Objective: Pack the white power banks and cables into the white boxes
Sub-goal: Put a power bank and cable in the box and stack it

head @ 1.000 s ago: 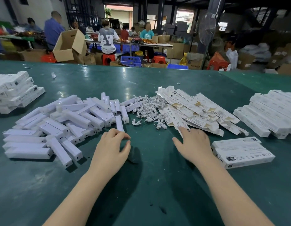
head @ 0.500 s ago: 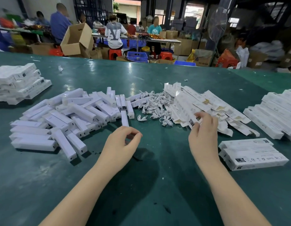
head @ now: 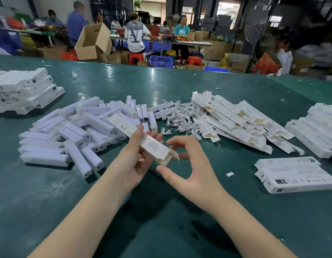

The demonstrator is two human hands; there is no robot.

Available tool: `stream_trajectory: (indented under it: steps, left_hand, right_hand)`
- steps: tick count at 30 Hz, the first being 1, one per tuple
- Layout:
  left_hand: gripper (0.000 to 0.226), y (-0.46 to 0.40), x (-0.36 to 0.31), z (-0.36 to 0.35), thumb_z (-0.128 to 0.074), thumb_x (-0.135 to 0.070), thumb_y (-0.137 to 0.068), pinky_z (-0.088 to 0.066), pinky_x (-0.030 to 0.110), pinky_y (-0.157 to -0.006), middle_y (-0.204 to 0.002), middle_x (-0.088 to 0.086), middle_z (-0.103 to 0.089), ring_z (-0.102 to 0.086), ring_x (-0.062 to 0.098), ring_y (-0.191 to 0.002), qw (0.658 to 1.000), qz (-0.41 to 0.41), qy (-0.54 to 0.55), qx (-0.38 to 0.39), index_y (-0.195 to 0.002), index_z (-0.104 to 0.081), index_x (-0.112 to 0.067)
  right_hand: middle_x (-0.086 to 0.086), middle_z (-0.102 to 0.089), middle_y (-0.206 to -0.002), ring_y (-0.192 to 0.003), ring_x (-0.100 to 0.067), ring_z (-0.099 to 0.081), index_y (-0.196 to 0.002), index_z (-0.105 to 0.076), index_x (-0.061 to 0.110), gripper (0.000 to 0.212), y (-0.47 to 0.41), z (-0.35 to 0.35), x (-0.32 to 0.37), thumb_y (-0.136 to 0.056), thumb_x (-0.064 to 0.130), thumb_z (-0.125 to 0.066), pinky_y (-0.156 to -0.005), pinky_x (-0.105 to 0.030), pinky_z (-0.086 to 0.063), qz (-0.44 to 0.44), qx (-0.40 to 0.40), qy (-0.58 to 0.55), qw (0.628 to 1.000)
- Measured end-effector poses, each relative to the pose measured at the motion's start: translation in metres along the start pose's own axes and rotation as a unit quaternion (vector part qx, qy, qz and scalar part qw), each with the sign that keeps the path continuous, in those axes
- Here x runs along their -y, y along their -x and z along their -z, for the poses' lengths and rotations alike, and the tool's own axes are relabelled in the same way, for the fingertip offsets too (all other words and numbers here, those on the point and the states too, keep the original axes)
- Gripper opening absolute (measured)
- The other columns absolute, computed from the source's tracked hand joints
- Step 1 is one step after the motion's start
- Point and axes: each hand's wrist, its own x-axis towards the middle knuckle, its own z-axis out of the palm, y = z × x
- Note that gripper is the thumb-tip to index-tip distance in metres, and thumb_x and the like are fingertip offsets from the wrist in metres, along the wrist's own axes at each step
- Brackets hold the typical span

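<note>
I see the left hand (head: 132, 162) with its grip closed around a flat white box (head: 142, 138), held above the green tabletop (head: 161, 211) just in front of the power banks (head: 72, 135). The right hand (head: 195, 174) has a wide grip, fingers curved near the box's open flap, holding nothing. Cables (head: 180, 116) lie between the power banks and the pile of flat boxes (head: 236, 121).
</note>
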Motion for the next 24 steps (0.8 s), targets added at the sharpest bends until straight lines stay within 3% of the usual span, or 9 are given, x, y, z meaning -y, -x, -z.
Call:
stream_trajectory:
  steps: [3,7,12,15,17,21,24]
  left_hand:
    - [0.054,-0.001,0.002,0.000,-0.073,-0.050,-0.058,-0.056,0.022,-0.078,-0.091,0.001,-0.076,-0.073,0.010,-0.079,1.000,-0.002,-0.015,-0.005,-0.096,-0.068,-0.012]
    - [0.062,-0.001,0.005,-0.001,-0.073,-0.053,-0.054,-0.056,0.018,-0.065,-0.092,0.001,-0.076,-0.073,0.009,-0.075,0.999,0.002,-0.050,-0.020,-0.100,-0.067,-0.012]
    - [0.057,0.001,0.005,-0.003,-0.071,-0.050,-0.061,-0.057,0.018,-0.057,-0.095,0.001,-0.076,-0.073,0.009,-0.082,0.999,0.002,-0.035,-0.032,-0.102,-0.065,-0.011]
    - [0.056,0.002,0.005,-0.004,-0.070,-0.050,-0.063,-0.054,0.015,-0.052,-0.094,-0.002,-0.076,-0.073,0.008,-0.083,0.999,-0.002,-0.045,-0.026,-0.104,-0.063,-0.013]
    - [0.051,0.003,0.003,-0.005,-0.071,-0.047,-0.063,-0.052,0.015,-0.048,-0.093,-0.004,-0.076,-0.073,0.007,-0.082,0.999,0.000,-0.044,-0.018,-0.102,-0.063,-0.015]
    - [0.041,0.005,0.002,-0.006,-0.070,-0.039,-0.070,-0.057,0.023,-0.052,-0.098,-0.001,-0.076,-0.073,0.011,-0.086,0.999,0.020,-0.035,0.008,-0.102,-0.065,-0.013]
    - [0.050,0.006,0.003,-0.006,-0.072,-0.037,-0.067,-0.060,0.029,-0.063,-0.101,0.002,-0.075,-0.073,0.015,-0.089,0.999,0.032,-0.033,0.024,-0.110,-0.063,-0.013]
  right_hand:
    - [0.018,-0.059,-0.098,-0.097,-0.004,-0.058,-0.106,-0.052,0.030,0.040,0.001,-0.001,0.002,-0.074,0.032,-0.076,-0.079,-0.017,-0.050,-0.108,-0.009,-0.098,0.989]
    - [0.011,-0.061,-0.089,-0.079,-0.009,-0.058,-0.090,-0.055,0.029,0.022,0.000,-0.004,0.002,-0.080,0.026,-0.075,-0.073,-0.022,-0.052,-0.107,0.002,-0.079,0.991]
    - [0.003,-0.063,-0.078,-0.068,-0.020,-0.061,-0.091,-0.052,0.027,0.022,0.000,-0.004,0.000,-0.083,0.025,-0.072,-0.067,-0.037,-0.058,-0.156,0.012,-0.152,0.976]
    - [-0.001,-0.063,-0.068,-0.058,-0.020,-0.062,-0.096,-0.051,0.016,0.018,-0.002,-0.006,-0.002,-0.087,0.020,-0.067,-0.058,-0.031,-0.056,-0.200,0.015,-0.282,0.938]
    - [-0.003,-0.063,-0.065,-0.055,-0.019,-0.061,-0.095,-0.050,0.011,0.014,-0.004,-0.007,-0.006,-0.092,0.009,-0.064,-0.056,-0.030,-0.055,-0.203,0.000,-0.311,0.929]
    - [-0.004,-0.064,-0.071,-0.059,-0.019,-0.062,-0.091,-0.054,0.010,0.013,-0.003,-0.004,-0.009,-0.089,0.003,-0.065,-0.059,-0.033,-0.055,-0.189,-0.012,-0.275,0.943]
    - [0.002,-0.067,-0.077,-0.064,-0.018,-0.063,-0.087,-0.059,0.020,0.019,-0.001,-0.003,-0.008,-0.084,0.002,-0.066,-0.067,-0.040,-0.057,-0.145,-0.006,-0.145,0.979]
